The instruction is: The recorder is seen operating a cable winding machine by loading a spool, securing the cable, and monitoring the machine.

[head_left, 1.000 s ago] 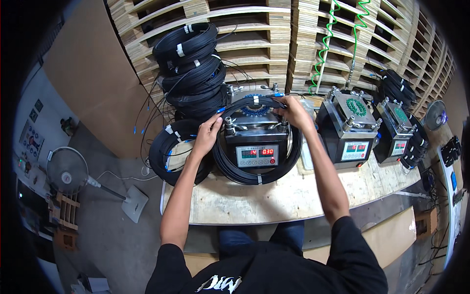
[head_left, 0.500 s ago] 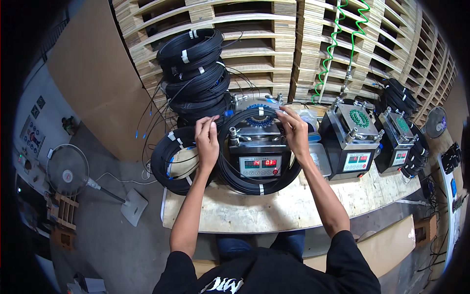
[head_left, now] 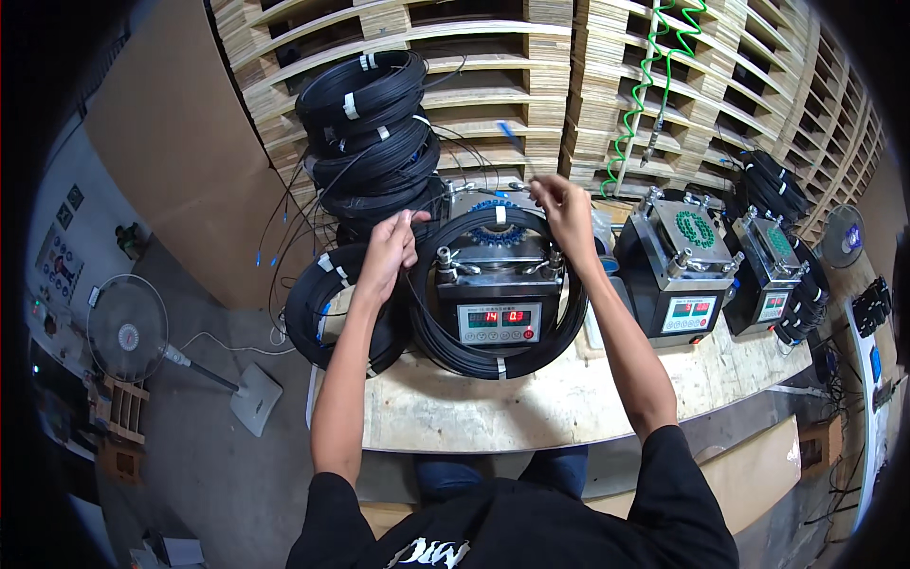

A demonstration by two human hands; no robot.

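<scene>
Between the left hand (head_left: 387,248), pinched shut on the near-left rim, and the right hand (head_left: 561,211), pinched shut on thin strands at the far-right rim, the black coiled cable ring (head_left: 493,356) lies flat around the grey metal machine (head_left: 495,308).

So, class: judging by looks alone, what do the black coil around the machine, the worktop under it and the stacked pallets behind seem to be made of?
Black coil: probably plastic-jacketed cable, smooth with a slight sheen, bound by white ties. Worktop: apparently plywood or board, pale, bare and scuffed, with a layered edge. Pallets: raw unpainted wood, light slats with visible gaps. The machine looks like bare metal on top, grey and shiny.
</scene>
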